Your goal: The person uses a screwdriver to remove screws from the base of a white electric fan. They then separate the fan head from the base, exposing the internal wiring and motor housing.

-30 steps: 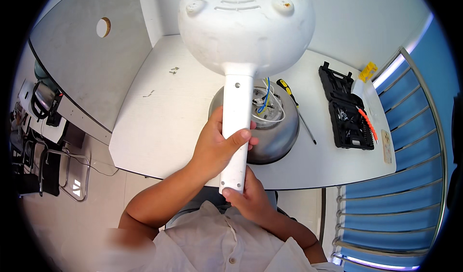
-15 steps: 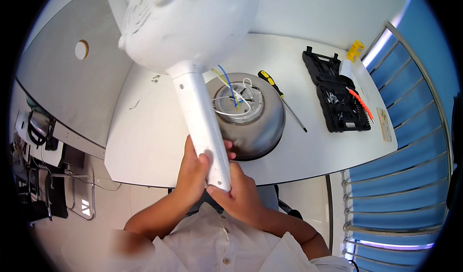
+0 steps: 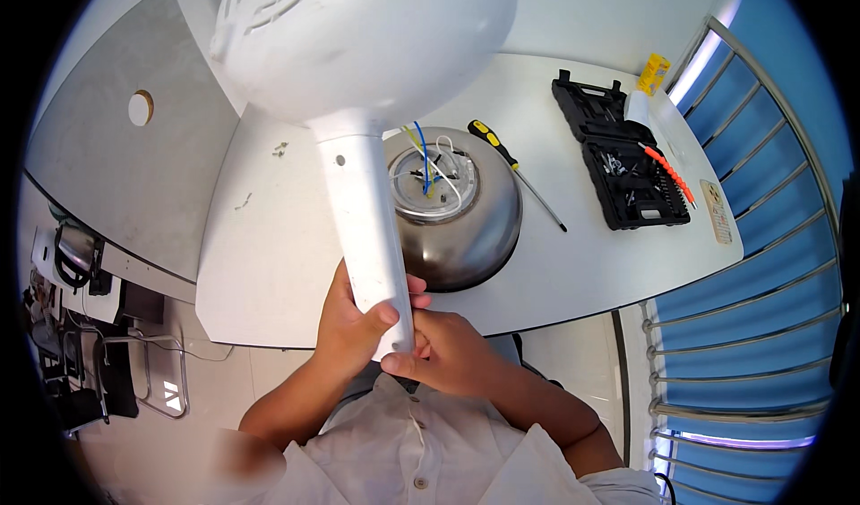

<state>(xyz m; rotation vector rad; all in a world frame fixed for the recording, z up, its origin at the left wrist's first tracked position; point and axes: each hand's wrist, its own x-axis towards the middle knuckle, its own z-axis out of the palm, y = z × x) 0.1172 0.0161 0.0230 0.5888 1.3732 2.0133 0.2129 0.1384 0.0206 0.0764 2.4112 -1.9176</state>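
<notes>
A white plastic housing (image 3: 385, 52), rounded and slotted with vents, is held up over the table by its long handle (image 3: 365, 214). My left hand (image 3: 351, 324) is closed round the lower handle, thumb on top. At the handle's end my right hand (image 3: 448, 351) is closed on it too, thumb across the tip. Beyond my hands, a metal bowl-shaped pot (image 3: 475, 223) sits upside down, partly hidden by the handle. Blue, yellow-green and white wires (image 3: 425, 160) rise from its round base.
Right of the pot lies a yellow-black screwdriver (image 3: 494, 146). Farther right stand an open black tool case (image 3: 618, 178) with an orange flexible shaft (image 3: 667, 172) and a yellow box (image 3: 654, 73). Small screws (image 3: 279, 149) lie on the left. A grey panel (image 3: 116, 164) and a metal railing (image 3: 761, 236) flank the table.
The housing has tilted, showing its vent slots more, and its handle end has shifted slightly left and down. My right hand has slid a little on the handle end. The view has shifted slightly.
</notes>
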